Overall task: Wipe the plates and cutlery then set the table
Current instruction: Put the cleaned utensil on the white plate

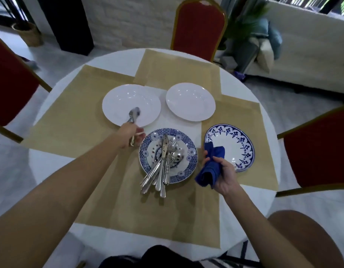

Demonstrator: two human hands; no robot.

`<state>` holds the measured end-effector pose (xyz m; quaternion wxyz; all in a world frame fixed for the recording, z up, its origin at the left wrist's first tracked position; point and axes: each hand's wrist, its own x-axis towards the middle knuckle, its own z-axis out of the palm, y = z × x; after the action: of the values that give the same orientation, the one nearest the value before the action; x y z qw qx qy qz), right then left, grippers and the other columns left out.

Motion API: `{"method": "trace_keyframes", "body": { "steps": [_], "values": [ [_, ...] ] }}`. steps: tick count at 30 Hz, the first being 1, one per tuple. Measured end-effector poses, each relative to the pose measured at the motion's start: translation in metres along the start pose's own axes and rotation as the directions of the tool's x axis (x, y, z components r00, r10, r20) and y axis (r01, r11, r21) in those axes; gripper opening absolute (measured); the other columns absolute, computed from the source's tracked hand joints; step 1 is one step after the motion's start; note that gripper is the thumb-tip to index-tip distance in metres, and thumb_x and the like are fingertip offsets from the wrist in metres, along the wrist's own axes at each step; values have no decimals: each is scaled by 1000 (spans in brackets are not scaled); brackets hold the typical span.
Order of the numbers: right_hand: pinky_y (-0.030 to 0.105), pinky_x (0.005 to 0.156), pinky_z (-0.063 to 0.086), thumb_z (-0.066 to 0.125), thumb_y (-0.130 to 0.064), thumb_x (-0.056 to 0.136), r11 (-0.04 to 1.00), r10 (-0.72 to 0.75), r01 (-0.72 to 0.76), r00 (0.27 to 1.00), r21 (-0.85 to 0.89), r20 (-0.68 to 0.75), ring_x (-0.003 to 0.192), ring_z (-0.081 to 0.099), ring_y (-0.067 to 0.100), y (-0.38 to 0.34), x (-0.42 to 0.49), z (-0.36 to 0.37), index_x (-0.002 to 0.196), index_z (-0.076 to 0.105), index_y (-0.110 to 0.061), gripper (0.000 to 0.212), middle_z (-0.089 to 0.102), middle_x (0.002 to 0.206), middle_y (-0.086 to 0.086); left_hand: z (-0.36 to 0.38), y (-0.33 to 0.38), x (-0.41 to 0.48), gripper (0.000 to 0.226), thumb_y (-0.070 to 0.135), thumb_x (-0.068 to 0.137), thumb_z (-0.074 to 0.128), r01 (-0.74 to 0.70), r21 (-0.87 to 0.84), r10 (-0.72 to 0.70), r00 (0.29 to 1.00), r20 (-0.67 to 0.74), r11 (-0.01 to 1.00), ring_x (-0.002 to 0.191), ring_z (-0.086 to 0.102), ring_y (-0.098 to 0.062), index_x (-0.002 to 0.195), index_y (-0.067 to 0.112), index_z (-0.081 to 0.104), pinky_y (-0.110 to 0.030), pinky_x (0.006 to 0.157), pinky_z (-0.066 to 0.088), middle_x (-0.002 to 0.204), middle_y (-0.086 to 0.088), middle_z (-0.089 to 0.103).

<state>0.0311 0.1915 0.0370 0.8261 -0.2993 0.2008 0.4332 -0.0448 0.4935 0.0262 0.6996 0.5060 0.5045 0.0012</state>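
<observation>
Round table [268, 202] under white linen, four tan mats [70, 117] overlapping on top, red chairs [199, 28] around. Left hand [128, 136] stretched forward, fingers clenched round the handle of a spoon [134, 114], possibly two held together, too blurred to tell; bowl end over the near rim of the left white plate [117, 97], handle tip poking out below the fist. Second white plate [190, 101] just beside, to the right, bare. Nearer, at centre, patterned plate [192, 151] loaded with a heap of cutlery [163, 167], handles fanning over the near rim onto the mat. Right hand [223, 175] close beside that plate, fingers grasping a bunched blue cloth [211, 165], above the near-left edge of the flowered plate [235, 144] on the right mat.
</observation>
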Motion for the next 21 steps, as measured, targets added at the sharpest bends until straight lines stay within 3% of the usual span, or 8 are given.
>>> {"method": "trace_keyframes", "body": {
  "steps": [3, 5, 6, 10, 13, 16, 18, 21],
  "values": [
    [28, 53, 55, 80, 4, 54, 991, 7, -13, 999, -135, -51, 59, 62, 17, 17, -6, 1, 96, 59, -4, 48, 61, 77, 7, -6, 0, 13, 21, 0, 97, 39, -75, 166, 73, 997, 15, 983, 64, 59, -23, 116, 8, 38, -25, 35, 48, 98, -17, 59],
    [26, 49, 53, 61, 1, 80, 977, -60, 25, 985, -213, -160, 53, 62, 16, 24, -5, 0, 87, 58, -6, 10, 61, 66, 5, -12, -2, 19, 44, -1, 93, 50, -121, 305, 116, 993, 34, 945, 64, 59, -24, 127, 15, 27, -29, 38, 51, 106, -20, 56],
    [25, 47, 53, 56, -1, 86, 979, -88, 48, 978, -200, -192, 50, 61, 15, 27, -6, 1, 84, 57, -6, 5, 61, 62, 5, -15, -4, 19, 56, 0, 90, 54, -120, 357, 113, 993, 43, 926, 63, 59, -25, 132, 19, 21, -33, 44, 54, 109, -22, 56],
    [22, 41, 48, 58, -10, 91, 982, -129, 86, 956, -169, -265, 41, 55, 11, 36, -11, 5, 84, 54, -10, 8, 55, 55, 0, -20, -10, 20, 84, -7, 71, 56, -209, 597, 183, 977, 105, 775, 53, 54, -26, 139, 19, 13, -35, 47, 47, 83, -21, 58],
    [20, 38, 45, 56, -15, 94, 975, -136, 73, 944, -212, -300, 37, 54, 10, 44, -19, 4, 83, 54, -11, 12, 56, 55, -1, -19, -9, 22, 83, 2, 59, 62, -255, 683, 271, 959, 86, 685, 77, 64, -37, 130, 19, 23, -47, 60, 54, 98, -24, 60],
    [19, 37, 44, 54, -19, 94, 955, -133, 32, 935, -296, -328, 38, 53, 10, 48, -24, 0, 89, 56, -11, 9, 53, 69, -1, -14, -4, 5, 71, 17, 83, 57, -238, 826, 339, 939, 61, 511, 108, 55, -42, 141, 9, 16, -45, 85, 48, 122, -24, 52],
    [19, 38, 44, 54, -20, 94, 932, -141, 10, 931, -363, -338, 38, 53, 10, 46, -23, -6, 91, 57, -11, 10, 55, 73, 0, -9, 1, -13, 67, 28, 92, 50, -259, 879, 410, 908, 81, 401, 114, 50, -41, 147, 9, 15, -42, 91, 44, 129, -23, 49],
    [19, 38, 44, 53, -24, 96, 890, -123, -39, 938, -454, -323, 39, 53, 10, 45, -19, -8, 108, 55, -9, 20, 61, 75, 0, -2, -9, -42, 46, 35, 91, 43, -332, 924, 582, 796, 167, 188, 107, 55, -35, 132, 13, 44, -41, 86, 48, 121, -15, 57]
  ]
}}
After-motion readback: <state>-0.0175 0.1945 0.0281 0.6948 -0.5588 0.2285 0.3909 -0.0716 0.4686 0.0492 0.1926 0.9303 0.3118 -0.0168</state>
